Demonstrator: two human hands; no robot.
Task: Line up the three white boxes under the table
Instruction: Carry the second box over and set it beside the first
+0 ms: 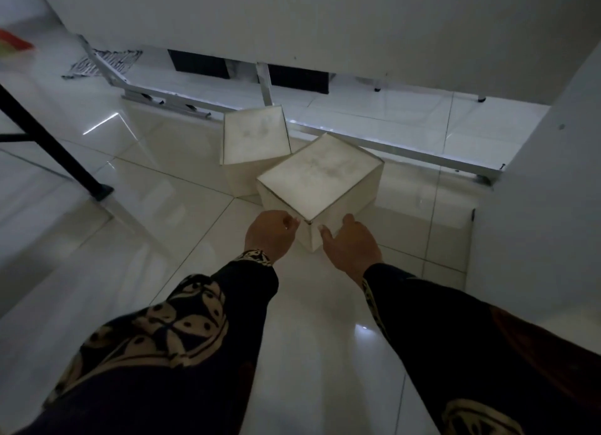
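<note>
Boxes are sitting crooked: near box [320, 177], far box [255, 138]. You are reaching with left hand [271, 236] curled, right hand [349, 244] open, holding nothing. Third box is hiding.

Glossy white tiled floor [156, 226], dimly lit, with light reflections. White table [292, 18] on white metal frame [390, 148]. Black table leg [48, 141] at left. Patterned mat [104, 63] beyond.
</note>
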